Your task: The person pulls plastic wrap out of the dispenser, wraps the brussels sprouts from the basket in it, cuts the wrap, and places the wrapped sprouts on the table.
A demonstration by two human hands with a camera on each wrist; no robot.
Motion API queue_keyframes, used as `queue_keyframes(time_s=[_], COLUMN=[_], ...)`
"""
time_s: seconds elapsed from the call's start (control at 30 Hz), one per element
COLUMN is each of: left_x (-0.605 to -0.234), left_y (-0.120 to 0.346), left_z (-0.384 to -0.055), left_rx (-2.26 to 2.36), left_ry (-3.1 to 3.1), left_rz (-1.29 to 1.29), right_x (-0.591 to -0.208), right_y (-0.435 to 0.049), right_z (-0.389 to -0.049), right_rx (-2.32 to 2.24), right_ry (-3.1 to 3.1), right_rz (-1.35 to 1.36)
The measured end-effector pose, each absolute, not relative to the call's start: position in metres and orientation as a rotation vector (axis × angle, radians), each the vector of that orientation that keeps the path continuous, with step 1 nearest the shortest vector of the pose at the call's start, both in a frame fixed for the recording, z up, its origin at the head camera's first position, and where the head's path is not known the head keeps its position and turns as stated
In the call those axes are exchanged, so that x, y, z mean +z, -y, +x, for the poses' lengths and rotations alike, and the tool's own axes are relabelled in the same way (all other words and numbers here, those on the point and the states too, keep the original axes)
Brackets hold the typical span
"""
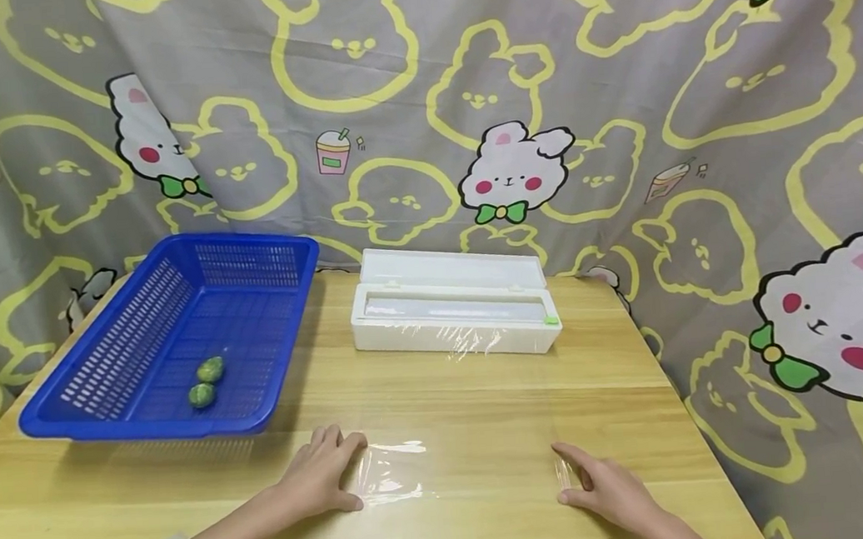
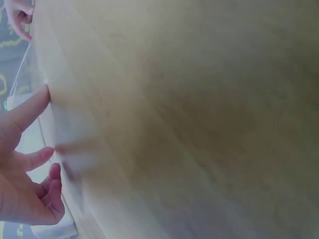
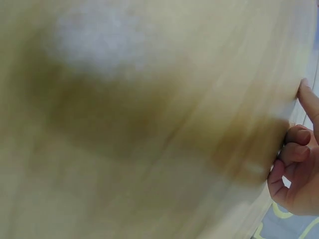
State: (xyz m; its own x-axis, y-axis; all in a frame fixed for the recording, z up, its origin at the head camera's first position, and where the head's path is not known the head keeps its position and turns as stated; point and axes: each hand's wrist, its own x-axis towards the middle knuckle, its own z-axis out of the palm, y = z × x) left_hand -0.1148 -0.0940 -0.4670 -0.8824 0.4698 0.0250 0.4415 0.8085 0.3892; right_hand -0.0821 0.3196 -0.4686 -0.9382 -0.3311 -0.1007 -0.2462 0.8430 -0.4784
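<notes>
A sheet of clear cling film (image 1: 396,472) lies over the wooden table, wrinkled and shiny near the left hand. At its left edge, my left hand (image 1: 318,474) touches the film, thumb and forefinger spread apart. My right hand (image 1: 604,487) is at the film's right side, its forefinger and thumb also apart, with small creases between them. The left wrist view shows the left hand (image 2: 30,164) with fingertips down at the surface. In the right wrist view, the right hand (image 3: 299,164) has its other fingers bent. The film's full outline is hard to see.
Behind the film stands a white cling film dispenser box (image 1: 451,339), lid raised, with film hanging over its front. At the left, a blue plastic basket (image 1: 149,427) holds two small green round items (image 1: 210,369). A patterned curtain (image 1: 388,72) surrounds the wooden table (image 1: 620,390).
</notes>
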Motion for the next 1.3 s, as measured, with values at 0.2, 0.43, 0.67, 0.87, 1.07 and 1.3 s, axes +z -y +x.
queue_keyframes(time_s=[0.2,0.43,0.67,0.87,1.07,1.3], left_x=[-0.461,-0.455,-0.426,-0.38,-0.352,-0.37], left_y=[0.103,0.111,0.13,0.169,0.219,0.263], left_z=[-0.114,-0.116,-0.116,-0.124,-0.15,-0.187], left_rx=[0.58,0.602,0.965,1.388,1.272,0.924], left_ry=[-2.892,-2.894,-2.712,-2.36,-2.727,-2.823], left_rz=[0.727,0.698,0.737,1.153,0.969,0.692], right_x=[-0.469,-0.469,-0.468,-0.469,-0.468,-0.471], right_y=[-0.319,-0.319,-0.32,-0.323,-0.332,-0.338], right_z=[-0.088,-0.091,-0.092,-0.087,-0.079,-0.077], right_rx=[-0.731,-0.714,-0.712,-0.693,-0.714,-0.734], right_ry=[-2.797,-2.821,-2.813,-2.797,-2.73,-2.664], right_rz=[-0.466,-0.47,-0.482,-0.465,-0.437,-0.459])
